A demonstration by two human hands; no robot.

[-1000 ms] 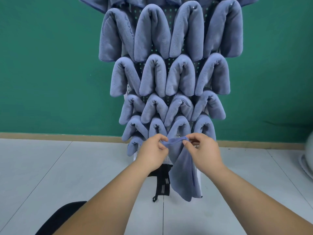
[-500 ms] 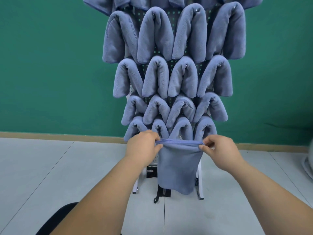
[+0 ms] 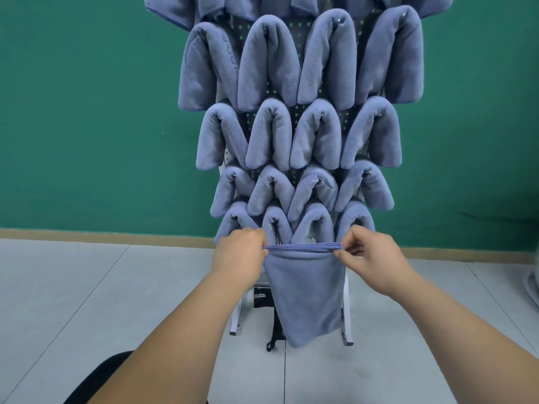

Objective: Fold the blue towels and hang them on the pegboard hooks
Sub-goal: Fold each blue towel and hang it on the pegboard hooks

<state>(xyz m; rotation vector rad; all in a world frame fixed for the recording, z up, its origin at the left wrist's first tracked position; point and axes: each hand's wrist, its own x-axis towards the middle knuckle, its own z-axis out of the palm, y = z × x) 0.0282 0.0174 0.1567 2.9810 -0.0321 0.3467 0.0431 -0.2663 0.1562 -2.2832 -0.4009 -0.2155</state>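
A folded blue towel (image 3: 306, 293) hangs between my hands, its top edge stretched level and its lower end dangling in front of the stand's legs. My left hand (image 3: 240, 256) pinches the top left corner. My right hand (image 3: 370, 259) pinches the top right corner. Behind it stands the pegboard (image 3: 297, 118), nearly covered by several rows of folded blue towels (image 3: 268, 65) draped over hooks. The lowest row of towels sits just above my hands.
White stand legs (image 3: 347, 316) and a black strap (image 3: 272, 333) show under the held towel. A green wall (image 3: 87, 112) is behind, with a pale tiled floor (image 3: 87, 287) below. A dark object (image 3: 96, 380) lies bottom left, and a white object (image 3: 533, 284) at the right edge.
My hands moved apart from nearly touching, pulling the towel's top edge out flat and taut. The towel now hangs wider and squarer than a second ago.
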